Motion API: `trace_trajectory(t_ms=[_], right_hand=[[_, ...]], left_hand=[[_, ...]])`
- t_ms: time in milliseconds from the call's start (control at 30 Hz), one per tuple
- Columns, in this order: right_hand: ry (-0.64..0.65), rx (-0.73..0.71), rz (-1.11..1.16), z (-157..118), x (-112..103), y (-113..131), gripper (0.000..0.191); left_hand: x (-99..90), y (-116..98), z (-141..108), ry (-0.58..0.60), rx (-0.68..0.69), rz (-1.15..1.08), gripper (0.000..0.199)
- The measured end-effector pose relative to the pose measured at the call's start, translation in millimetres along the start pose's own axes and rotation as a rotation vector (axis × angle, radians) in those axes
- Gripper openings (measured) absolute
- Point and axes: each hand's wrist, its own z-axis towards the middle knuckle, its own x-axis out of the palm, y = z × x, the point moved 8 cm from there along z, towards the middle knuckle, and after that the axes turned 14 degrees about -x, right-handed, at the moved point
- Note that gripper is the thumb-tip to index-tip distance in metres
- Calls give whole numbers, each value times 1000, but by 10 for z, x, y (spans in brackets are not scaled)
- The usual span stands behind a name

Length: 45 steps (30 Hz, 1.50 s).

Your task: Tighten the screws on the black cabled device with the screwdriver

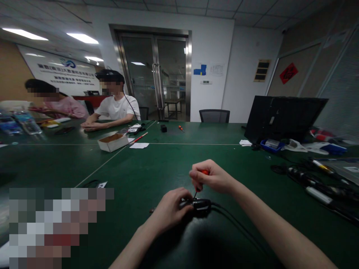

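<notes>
My right hand (pixel 206 177) is closed around the red handle of a screwdriver (pixel 205 172). Its thin shaft points down, and the tip meets or nearly meets the top of a glossy black device (pixel 201 206); exact contact is too small to tell. With fingers and thumb, my left hand (pixel 175 204) grips the left end of this device against the green table (pixel 179 168). A black cable (pixel 238 220) leaves the device's right end and runs toward the lower right. The face of the device under the screwdriver tip cannot be made out.
An open cardboard box (pixel 113 142) and paper slips (pixel 139 145) lie ahead left. Farther off are a small black block (pixel 163 128) and another screwdriver (pixel 181 128). A monitor (pixel 283 119), a blue tray (pixel 271 145) and cables (pixel 305 179) occupy the right. Two people sit across left.
</notes>
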Motion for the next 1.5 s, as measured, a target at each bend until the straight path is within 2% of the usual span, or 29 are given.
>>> trace_trajectory(t_ms=[67,100,167,233,300,400,500,600,700,833,933,1000,1100,1167,1233,1400,1500], right_hand=[[-57,12,35,8,-15,-45,44],[-92,7,-17,8,-46,-36,39],[-140,-15,-245,0,-117,44,26],[-129,-49,-557,-8,-155,172,20],[-78,-52,-809,-15,-148,252,22],[-42,10,-958,-32,-155,243,35],[-56,41,-943,-38,-176,204,34],[-51,-1,-919,-26,-180,207,27],[-47,-47,-881,-26,-180,216,28],[-72,-51,-719,-40,-163,196,32],[-74,-59,-559,-30,-117,182,25],[-87,-45,-532,-23,-119,156,17],[-154,-29,-708,-27,-197,126,18],[-205,-31,-866,-37,-250,105,26],[-241,-34,-925,-45,-281,49,36],[-381,-18,-705,-59,-396,-168,53],[-474,16,-532,-77,-484,-282,49]], left_hand=[[-6,-9,-3,-3,6,0,13],[-9,-14,-5,-4,8,-1,13],[-8,-20,-10,2,9,0,14],[-6,-19,-11,3,8,-1,15],[-3,-10,-6,-2,6,0,13],[7,5,6,-1,-1,8,11],[7,10,10,2,-7,7,12],[0,9,11,-11,5,11,11],[6,17,16,-21,16,21,11],[0,9,7,-25,15,14,12],[-17,-22,-12,-18,22,-2,13],[-22,-33,-18,-14,22,5,14],[-22,-15,-7,-20,8,44,18],[-18,2,6,-26,4,68,20],[-13,18,18,-28,0,83,22],[3,37,27,-9,-14,117,25],[6,40,23,-4,-20,130,25]])
